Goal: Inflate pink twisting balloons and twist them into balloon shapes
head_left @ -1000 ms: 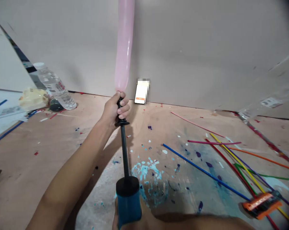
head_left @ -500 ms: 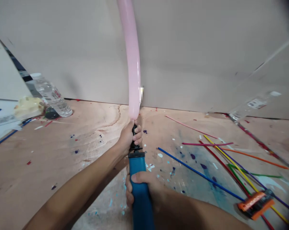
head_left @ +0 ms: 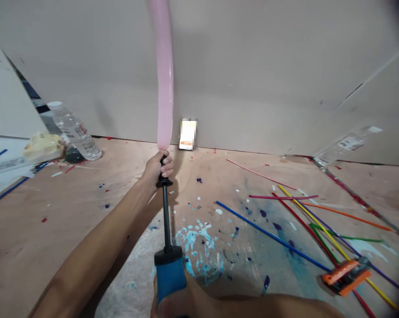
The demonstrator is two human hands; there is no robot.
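Gripping a blue pump by its black handle with the left hand, we hold a pink balloon near-upright at upper center in the head view; our right hand, partly cropped at bottom center, appears closed around the barrel.

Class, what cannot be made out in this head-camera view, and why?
Head view: far end of the pink balloon, cut off by the top edge.
Head view: balloon's mouth, hidden by the left hand.
Head view: lower end of the blue pump, behind the right hand and past the bottom edge.
Head view: display on the phone, lost in coarse pixel blocks.
Head view: wording on the bottle at far right, too small and blurred.
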